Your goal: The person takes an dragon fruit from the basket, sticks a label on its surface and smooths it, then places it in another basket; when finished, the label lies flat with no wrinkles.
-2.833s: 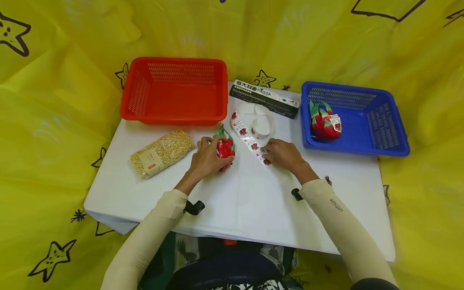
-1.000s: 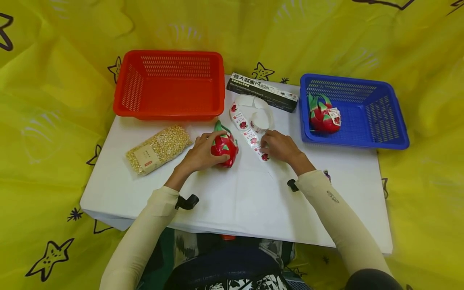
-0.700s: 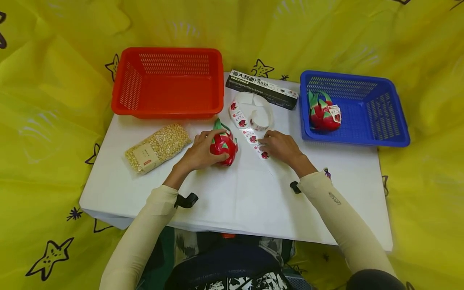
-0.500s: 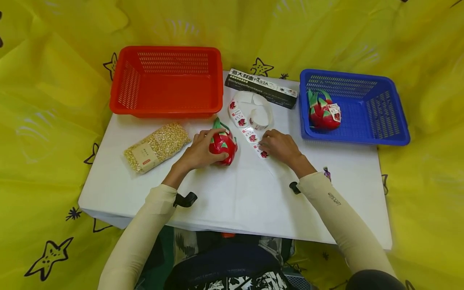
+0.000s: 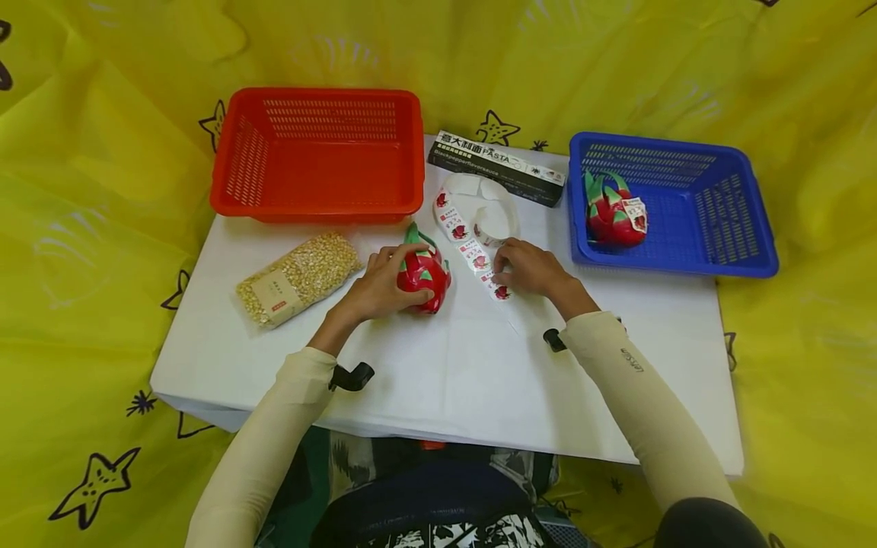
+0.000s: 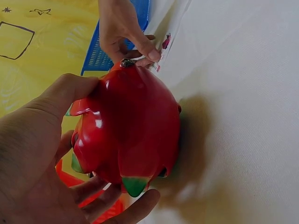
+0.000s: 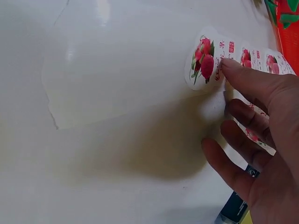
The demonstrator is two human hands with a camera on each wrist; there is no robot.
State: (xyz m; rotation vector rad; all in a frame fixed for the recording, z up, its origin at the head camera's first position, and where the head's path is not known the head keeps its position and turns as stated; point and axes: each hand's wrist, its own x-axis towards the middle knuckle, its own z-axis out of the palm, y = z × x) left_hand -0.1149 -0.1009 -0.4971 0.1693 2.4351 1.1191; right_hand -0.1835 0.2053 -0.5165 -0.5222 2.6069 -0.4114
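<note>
My left hand (image 5: 379, 288) grips a shiny red model dragon fruit (image 5: 426, 280) with green tips, standing on the white table. In the left wrist view the thumb lies on one side of the dragon fruit (image 6: 135, 121) and the fingers are spread round the other. A curling strip of printed labels (image 5: 454, 226) lies to its right, its roll end looped toward the back. My right hand (image 5: 537, 270) pinches the strip near its front end; in the right wrist view the thumb presses on a dragon-fruit label (image 7: 203, 63), with bare backing paper (image 7: 117, 88) stretching beyond.
A red basket (image 5: 329, 209) stands back left, and a bag of corn kernels (image 5: 299, 279) lies before it. Behind the strip is a black pasta box (image 5: 496, 167). At right, a blue basket (image 5: 685, 259) holds another dragon fruit (image 5: 615, 221) bearing a label.
Since the first frame the dragon fruit has turned a little under my left hand. My right hand has shifted slightly up along the label strip in the last half second.
</note>
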